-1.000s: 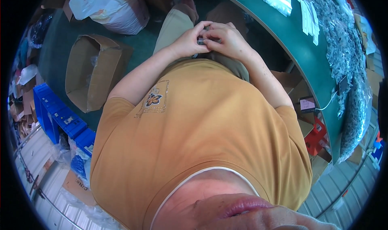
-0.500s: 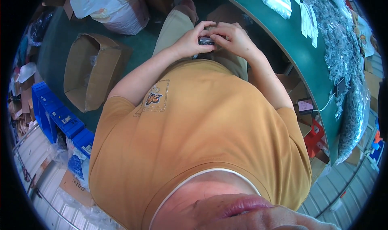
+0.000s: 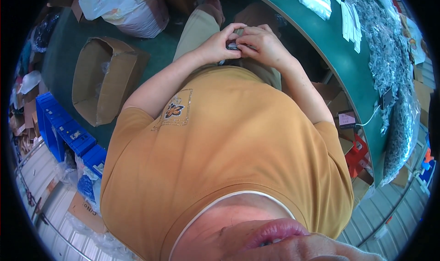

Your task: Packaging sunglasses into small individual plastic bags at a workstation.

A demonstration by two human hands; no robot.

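Both hands are together above my lap, closed around a small dark, shiny object (image 3: 233, 46). Only a sliver of it shows between the fingers, so its kind cannot be made out. My left hand (image 3: 219, 44) grips it from the left, with fingers curled along its far side and the thumb along the near side. From the right, my right hand (image 3: 266, 44) meets it with bent fingers, their tips pressed onto it and covering most of its top.
To the left an open cardboard box (image 3: 98, 84) stands near a stuffed white plastic bag (image 3: 137, 13) and blue plastic bins (image 3: 68, 130). A curved green table (image 3: 316, 36) on my right carries clear plastic bags (image 3: 389, 54), white strips (image 3: 350, 24) and a small cabled device (image 3: 347, 119).
My right hand's fingers have shifted slightly left over the small object, so less of it shows. The left hand stays in nearly the same place.
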